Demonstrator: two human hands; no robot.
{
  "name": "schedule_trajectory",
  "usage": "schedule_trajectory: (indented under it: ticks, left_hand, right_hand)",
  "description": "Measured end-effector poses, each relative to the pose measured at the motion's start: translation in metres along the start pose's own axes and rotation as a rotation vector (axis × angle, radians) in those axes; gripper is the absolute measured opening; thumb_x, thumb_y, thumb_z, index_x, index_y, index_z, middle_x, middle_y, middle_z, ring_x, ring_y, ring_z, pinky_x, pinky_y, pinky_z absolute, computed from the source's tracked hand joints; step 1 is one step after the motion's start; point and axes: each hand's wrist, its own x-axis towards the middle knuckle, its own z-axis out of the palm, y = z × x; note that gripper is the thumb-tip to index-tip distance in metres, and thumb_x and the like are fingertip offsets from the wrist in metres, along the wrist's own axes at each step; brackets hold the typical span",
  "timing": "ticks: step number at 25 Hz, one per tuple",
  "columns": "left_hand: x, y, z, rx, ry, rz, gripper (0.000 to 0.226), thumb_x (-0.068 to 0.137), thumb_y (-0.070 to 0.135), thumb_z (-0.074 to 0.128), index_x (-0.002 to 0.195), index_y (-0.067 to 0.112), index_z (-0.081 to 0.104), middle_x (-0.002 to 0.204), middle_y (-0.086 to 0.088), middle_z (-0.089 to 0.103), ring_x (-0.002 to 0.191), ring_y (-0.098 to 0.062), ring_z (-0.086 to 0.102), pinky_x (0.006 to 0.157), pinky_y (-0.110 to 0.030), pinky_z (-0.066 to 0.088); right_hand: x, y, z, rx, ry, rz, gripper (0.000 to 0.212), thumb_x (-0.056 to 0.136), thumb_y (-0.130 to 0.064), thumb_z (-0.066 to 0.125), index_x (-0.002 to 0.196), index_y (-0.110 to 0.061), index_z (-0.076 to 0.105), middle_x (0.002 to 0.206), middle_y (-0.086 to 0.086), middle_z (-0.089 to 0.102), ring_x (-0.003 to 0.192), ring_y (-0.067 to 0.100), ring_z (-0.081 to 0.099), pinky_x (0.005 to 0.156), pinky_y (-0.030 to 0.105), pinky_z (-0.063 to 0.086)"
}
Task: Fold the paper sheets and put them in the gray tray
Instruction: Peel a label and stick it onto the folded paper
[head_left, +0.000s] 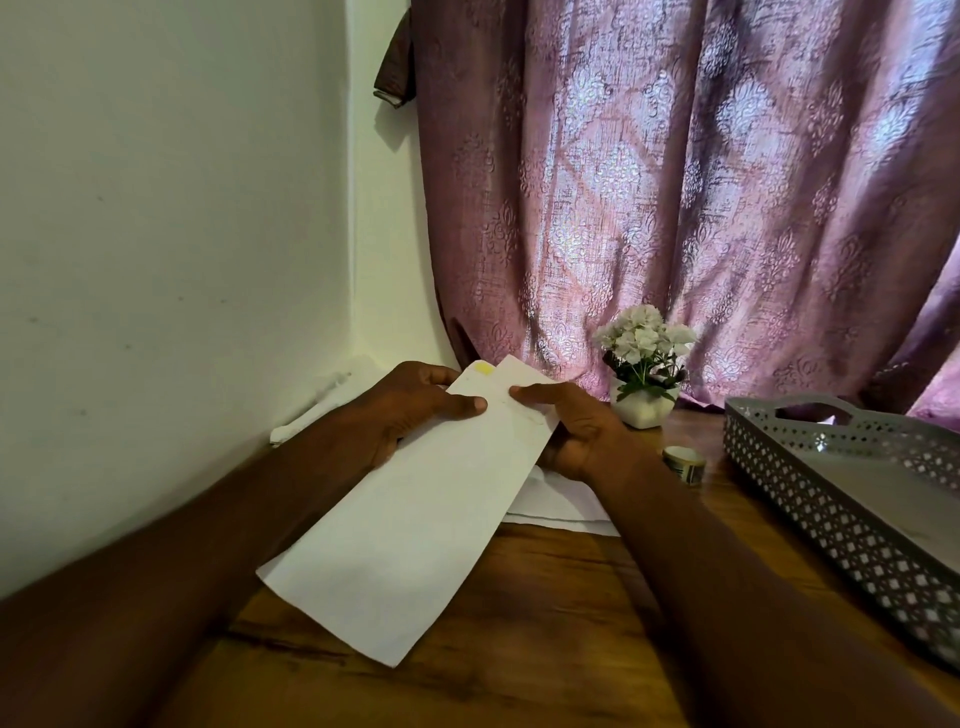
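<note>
Both hands (415, 410) pinch smooth folded paper (410, 525) near perforated gray tray (831, 499).

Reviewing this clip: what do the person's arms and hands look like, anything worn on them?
Both arms are bare as far as the frame shows: no sleeves, gloves, watch or bracelets. The left hand and right hand show no rings on the visible fingers. Nails look short and unpainted.

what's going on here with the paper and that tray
A person is folding paper at a wooden table. Both hands hold one folded sheet at its far end, left hand and right hand pinching it. More white sheets lie underneath. The gray tray waits to the right.
</note>
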Motion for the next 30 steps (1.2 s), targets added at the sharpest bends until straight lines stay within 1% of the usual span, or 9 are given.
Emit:
schedule_trajectory:
  ticks: [3,6,13,16,19,21,24,28,30]
  left_hand:
    - [-0.001,0.001,0.001,-0.018,-0.004,-0.007,0.034,0.083,0.012,0.085,0.115,0.008,0.075,0.103,-0.016,0.079,0.078,-0.023,0.076,0.071,-0.03,0.063]
    - [-0.002,0.0,0.003,-0.008,0.0,-0.004,0.034,0.083,0.012,0.085,0.115,0.008,0.075,0.105,-0.017,0.079,0.078,-0.022,0.075,0.071,-0.029,0.062]
    - [0.006,-0.005,0.002,-0.029,-0.007,0.009,0.026,0.091,0.018,0.077,0.113,0.004,0.076,0.106,-0.016,0.079,0.103,-0.036,0.075,0.097,-0.046,0.059]
    - [0.011,-0.01,0.004,-0.028,-0.012,0.011,0.024,0.092,0.015,0.077,0.113,0.004,0.076,0.106,-0.017,0.079,0.096,-0.032,0.076,0.096,-0.044,0.059]
    - [0.013,-0.015,0.006,-0.048,-0.041,0.016,0.027,0.091,0.011,0.076,0.118,0.006,0.075,0.101,-0.012,0.08,0.085,-0.022,0.076,0.086,-0.033,0.062]
    - [0.015,-0.017,0.005,-0.067,-0.049,0.026,0.024,0.092,0.009,0.075,0.115,0.007,0.075,0.099,-0.01,0.08,0.081,-0.02,0.076,0.08,-0.03,0.062]
    - [0.02,-0.021,0.003,-0.111,-0.047,0.023,0.023,0.091,0.005,0.074,0.114,0.002,0.075,0.11,-0.019,0.077,0.097,-0.032,0.075,0.095,-0.043,0.059]
    - [0.021,-0.02,0.008,-0.093,-0.05,0.015,0.02,0.09,0.007,0.077,0.109,0.003,0.076,0.109,-0.017,0.078,0.097,-0.032,0.075,0.092,-0.041,0.06]
    - [0.018,-0.017,0.009,-0.071,-0.039,0.009,0.02,0.09,0.01,0.077,0.109,0.004,0.077,0.107,-0.018,0.078,0.09,-0.029,0.075,0.086,-0.036,0.061]
  right_hand:
    - [0.001,0.0,0.001,0.056,0.029,-0.005,0.041,0.092,-0.011,0.068,0.132,-0.002,0.064,0.122,0.023,0.072,0.11,0.039,0.07,0.085,0.051,0.058]
    - [0.003,-0.001,0.0,0.02,-0.004,-0.02,0.033,0.093,0.002,0.058,0.124,-0.005,0.067,0.111,0.021,0.076,0.094,0.037,0.074,0.076,0.048,0.061]
    - [0.005,0.0,-0.001,0.04,0.031,-0.01,0.034,0.094,-0.009,0.062,0.127,-0.005,0.067,0.119,0.021,0.073,0.094,0.036,0.072,0.079,0.046,0.06]
    - [0.013,0.001,-0.008,-0.004,0.063,-0.039,0.024,0.091,0.005,0.061,0.1,-0.011,0.075,0.09,0.013,0.079,0.073,0.03,0.077,0.061,0.04,0.062]
    - [0.015,0.001,-0.011,-0.013,0.023,-0.037,0.036,0.09,0.005,0.057,0.081,-0.016,0.085,0.09,0.011,0.08,0.073,0.027,0.078,0.061,0.039,0.062]
    - [0.015,0.003,-0.01,-0.022,0.042,-0.021,0.022,0.09,-0.005,0.063,0.095,-0.015,0.082,0.105,0.015,0.078,0.084,0.029,0.077,0.073,0.042,0.063]
    - [0.014,0.003,-0.01,-0.029,0.053,-0.03,0.031,0.091,-0.001,0.06,0.12,-0.008,0.072,0.119,0.019,0.074,0.092,0.03,0.073,0.085,0.042,0.061]
    - [0.007,-0.002,-0.011,-0.056,0.051,-0.074,0.03,0.091,0.012,0.054,0.105,-0.008,0.071,0.088,0.013,0.079,0.07,0.026,0.077,0.06,0.036,0.064]
    - [0.007,-0.003,-0.012,-0.035,0.082,-0.074,0.032,0.09,0.014,0.056,0.11,-0.009,0.067,0.082,0.012,0.078,0.066,0.026,0.076,0.06,0.038,0.064]
